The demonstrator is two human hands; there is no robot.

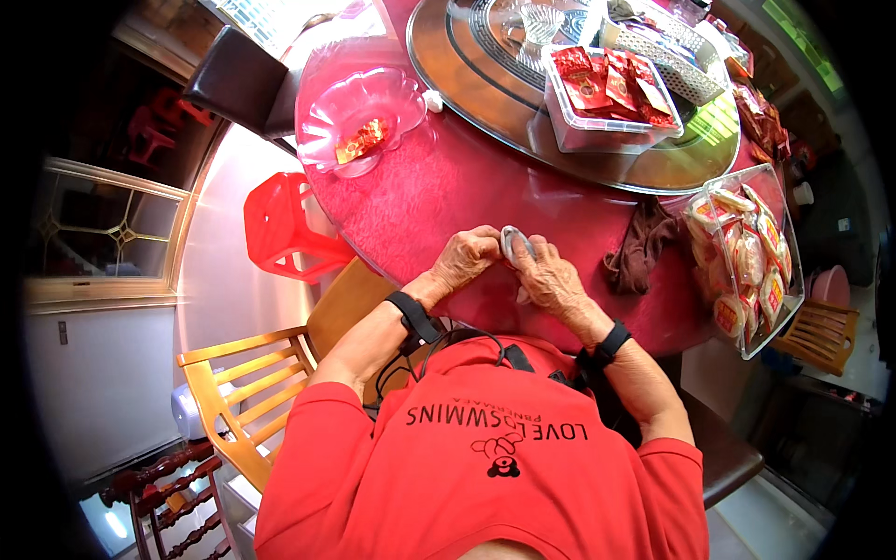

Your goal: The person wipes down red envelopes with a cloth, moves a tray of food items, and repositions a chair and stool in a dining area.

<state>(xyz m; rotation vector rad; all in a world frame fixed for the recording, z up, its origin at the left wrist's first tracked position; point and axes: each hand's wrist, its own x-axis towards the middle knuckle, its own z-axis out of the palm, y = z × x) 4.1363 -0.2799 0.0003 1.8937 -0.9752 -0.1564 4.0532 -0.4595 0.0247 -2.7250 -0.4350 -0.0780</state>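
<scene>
Above the near edge of the round table with its red cloth (483, 185), my hands almost meet. My right hand (553, 280) grips a small rounded greyish-white item (509, 238), its thumb lying across it. What exactly this item is cannot be told. A pale bit of material shows below the right fingers, mostly hidden. The fingers of my left hand (465, 255) are bent together at the item's left side; whether they pinch part of it is hidden. To the right of my hands lies a crumpled dark brown cloth (640, 248).
A clear bin (752, 262) of packaged rounds stands at the right edge. On the wooden turntable (483, 119) are a clear box (616, 136) of red packets and a white basket (700, 77). A scalloped plastic dish (329, 112) holds an orange-red packet (362, 141). A red stool (280, 224) and wooden chair (245, 392) stand left.
</scene>
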